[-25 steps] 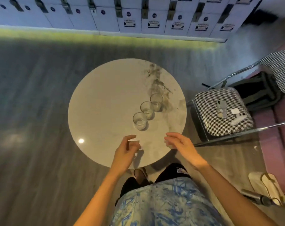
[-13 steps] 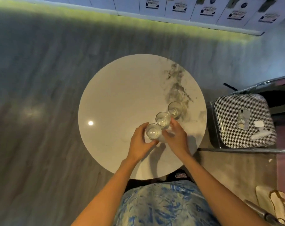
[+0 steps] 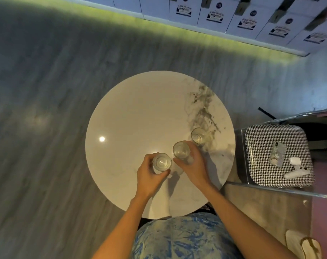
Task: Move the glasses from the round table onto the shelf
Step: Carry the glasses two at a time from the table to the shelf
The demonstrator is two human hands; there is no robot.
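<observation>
Three clear glasses are over the round marble table (image 3: 132, 116). My left hand (image 3: 149, 176) is wrapped around the nearest glass (image 3: 161, 162), which looks lifted off the tabletop. My right hand (image 3: 194, 165) grips the middle glass (image 3: 181, 150), also raised. The third glass (image 3: 198, 135) stands alone on the table's right side, just beyond my right fingers, beside the dark marble veining. No shelf is in view.
A houndstooth-cushioned chair (image 3: 267, 139) stands right of the table, carrying a phone (image 3: 277, 151) and white earbud cases (image 3: 294, 162). White lockers (image 3: 233, 17) line the far wall. Grey floor stretches to the left. Slippers (image 3: 305, 245) lie at bottom right.
My hands reached forward from the table's near edge, closed on the two nearest glasses and raised them apart. The camera has shifted, so the table sits further right in view.
</observation>
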